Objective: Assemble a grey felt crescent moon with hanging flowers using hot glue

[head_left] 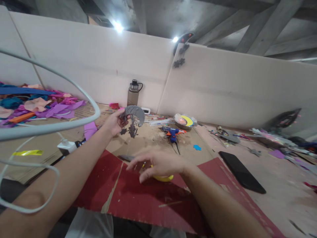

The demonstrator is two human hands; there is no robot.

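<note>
My left hand (117, 122) is closed on a dark grey crescent-shaped ornament (136, 114) held up above the cardboard. Small dark flower-like pieces (132, 130) dangle below the crescent. My right hand (156, 163), a little blurred, is over the red part of the cardboard with its fingers apart. Beneath it lies a pair of scissors with yellow handles (163, 178), mostly covered by the hand. Whether the fingers touch the scissors I cannot tell. A blue and orange glue gun (173, 133) lies beyond the right hand, near a blue flower cutout (197, 147).
A black phone (241, 172) lies on the right. A grey bottle (133, 94) stands by the white partition (99, 62). A white tube (49, 127) loops across the left, before coloured scraps (37, 104). A bowl (182, 122) sits at the back.
</note>
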